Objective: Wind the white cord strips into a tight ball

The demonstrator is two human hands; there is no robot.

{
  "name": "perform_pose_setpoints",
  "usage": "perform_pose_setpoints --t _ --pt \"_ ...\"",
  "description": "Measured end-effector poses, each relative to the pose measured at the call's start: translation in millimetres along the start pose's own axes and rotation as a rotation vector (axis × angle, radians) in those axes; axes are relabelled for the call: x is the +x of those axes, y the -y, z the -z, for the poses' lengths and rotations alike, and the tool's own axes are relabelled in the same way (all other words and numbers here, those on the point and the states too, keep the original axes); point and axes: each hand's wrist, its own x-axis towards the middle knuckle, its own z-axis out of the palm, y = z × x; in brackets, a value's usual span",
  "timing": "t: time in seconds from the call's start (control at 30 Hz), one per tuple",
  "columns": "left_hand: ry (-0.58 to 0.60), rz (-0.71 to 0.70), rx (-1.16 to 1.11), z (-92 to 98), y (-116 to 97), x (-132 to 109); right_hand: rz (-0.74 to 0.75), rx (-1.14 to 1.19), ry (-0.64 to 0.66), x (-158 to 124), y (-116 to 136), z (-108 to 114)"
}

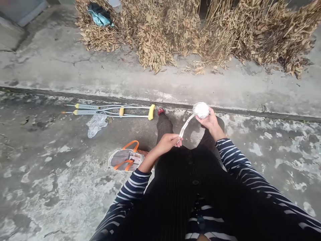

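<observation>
Black cardigan [175, 190] nearest my cam; left hand [169, 142] pinching strand [186, 125] beside white ball [200, 109], right hand [211, 124] cupping it, tugging could unravel it.

The concrete floor [65, 190] is grey and has pale patches — on it lie crutches [121, 111], crumpled clear plastic [96, 125] and an orange-handled bag [117, 158].

No writing, brand, number or sign can be read here. Small dark marks show on the pale, flat, rectangular item [136, 159] inside the grey-lined bag with orange handles [119, 156], too small to make out.
</observation>
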Motion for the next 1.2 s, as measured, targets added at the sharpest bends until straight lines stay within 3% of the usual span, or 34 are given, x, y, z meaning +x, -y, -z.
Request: perform_pose_setpoints --t 0.2,0.5,0.63,0.77,0.97,1.07,1.2 --pt "-0.161 0.028 0.248 16.8 9.3 3.0 -0.117 0.072 0.074 27.5 1.9 22.1" --pt "-0.576 -0.053 0.438 69.1 -28.9 22.5 -0.206 0.071 0.158 46.6 -13.4 48.2" --pt "-0.761 -0.111 0.381 81.5 -46.1 42.3 -0.155 -0.080 0.099 48.6 -21.4 55.9" --pt "-0.923 -0.240 0.271 96.8 -57.2 57.3 -0.211 -0.267 0.009 55.9 -31.1 64.8" --pt "-1.060 -0.529 0.398 117.8 -87.1 55.4 -0.208 -0.420 -0.271 93.1 -55.9 72.8" --pt "-1.074 -0.641 0.494 115.3 -106.9 51.4 -0.203 -0.438 -0.375 115.1 -65.7 73.8" --pt "-0.998 -0.685 0.659 94.8 -121.6 48.5 -0.212 -0.408 -0.392 137.5 -73.3 76.6"
